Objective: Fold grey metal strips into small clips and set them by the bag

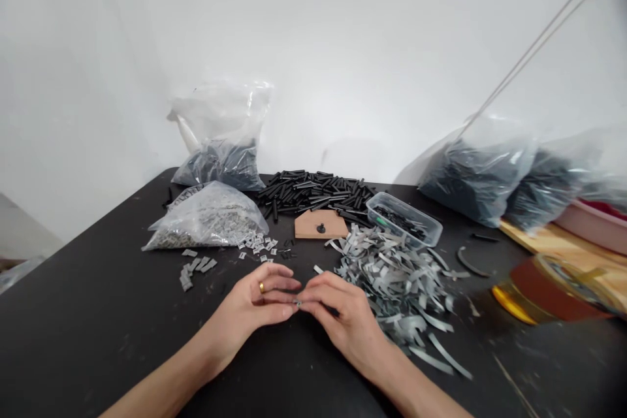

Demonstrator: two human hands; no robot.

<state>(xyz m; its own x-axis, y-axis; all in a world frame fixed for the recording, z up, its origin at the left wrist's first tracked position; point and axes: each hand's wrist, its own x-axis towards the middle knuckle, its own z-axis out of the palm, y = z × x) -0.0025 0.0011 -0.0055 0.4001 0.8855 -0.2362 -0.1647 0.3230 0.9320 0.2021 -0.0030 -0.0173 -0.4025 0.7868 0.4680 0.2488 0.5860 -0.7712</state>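
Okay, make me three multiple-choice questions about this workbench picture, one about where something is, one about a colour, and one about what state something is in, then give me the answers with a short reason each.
1. Where is the clear plastic tub?
A. beyond the pile of grey strips
B. on the floor
C. inside a bag

2. What colour is the heap of short rods by the wall?
A. white
B. black
C. red

3. How are the left hand and right hand placed?
A. far apart at the table edges
B. both flat, palms up
C. fingertips brought together over a tiny piece

Answers:
1 A, the tub stands on the table just behind the strips.
2 B, the rods are black.
3 C, the fingertips meet at mid-table, pinching something small.
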